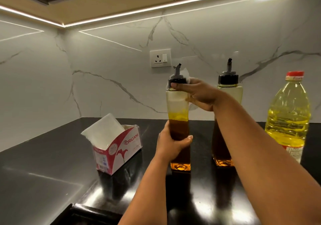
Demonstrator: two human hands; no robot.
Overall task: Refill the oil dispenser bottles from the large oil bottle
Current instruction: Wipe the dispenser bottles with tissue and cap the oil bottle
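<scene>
Nearest, two bare forearms reach up from the bottom edge over a glossy black stone countertop (52,181) that mirrors the ceiling light. The left hand (171,142) wraps its fingers and thumb round the lower middle of a tall square clear dispenser bottle with a black cap and grey pour spout (178,113), which stands upright on the counter with oil filling its lower part, yellow at the top and amber-brown below. The right hand (194,92) reaches across from the right and closes round the neck of that bottle just under the cap, thumb along the front, with a crumpled white tissue (185,73) pressed between the fingers and the cap. The right forearm crosses in front of a second square clear dispenser bottle with a black cap and spout (228,92), hiding much of its middle; it stands just right of the first and a little farther back. At the far right stands a large clear plastic oil bottle with a red cap (288,120), nearly full of pale yellow oil, apart from the dispensers. To the left, well apart from the bottles, sits an open red and white cardboard tissue box (119,150) with white tissues sticking out. Behind everything rises a white marble-veined wall (104,68) bearing a white socket and switch plate (160,58), under a lit strip along the cabinets.
</scene>
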